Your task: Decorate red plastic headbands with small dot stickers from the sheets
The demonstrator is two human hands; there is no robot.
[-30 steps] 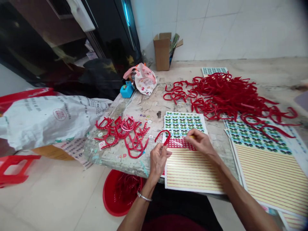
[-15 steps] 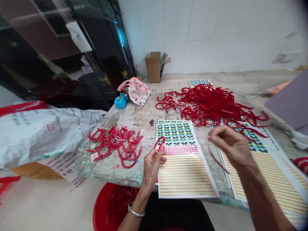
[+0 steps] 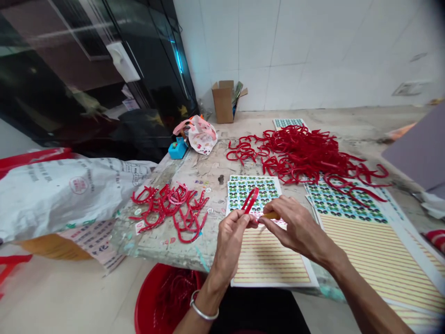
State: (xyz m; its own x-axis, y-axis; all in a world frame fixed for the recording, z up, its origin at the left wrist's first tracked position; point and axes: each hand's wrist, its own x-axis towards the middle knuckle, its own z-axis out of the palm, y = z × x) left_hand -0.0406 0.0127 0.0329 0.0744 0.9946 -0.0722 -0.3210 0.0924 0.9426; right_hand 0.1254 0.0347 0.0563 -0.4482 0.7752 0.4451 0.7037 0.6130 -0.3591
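Observation:
Upright in my left hand (image 3: 233, 239) is a red U-shaped band (image 3: 251, 200), its curved end pointing up and away. My left thumb and fingers are closed around its lower ends. My right hand (image 3: 292, 225) meets the left fingertips, pinching a narrow strip (image 3: 271, 215) that looks yellowish and is partly hidden by the fingers. Beneath both hands lies a sticker sheet (image 3: 274, 260) with green-and-blue pictures at its top and bare yellow lined backing below. The dotted pink strips across its middle are mostly covered by my hands.
A heap of plain red bands (image 3: 302, 153) lies at the back right, over more sticker sheets (image 3: 375, 250). Dotted red bands (image 3: 170, 208) are piled at left. A red basin (image 3: 146, 301) stands below the table edge. Behind are a carton (image 3: 222, 104), a blue box (image 3: 177, 149) and a bag (image 3: 201, 134).
My right hand has come left from over the right-hand sheets, bringing a thin dangling strip to the band. My left hand has moved slightly right and up with the red band.

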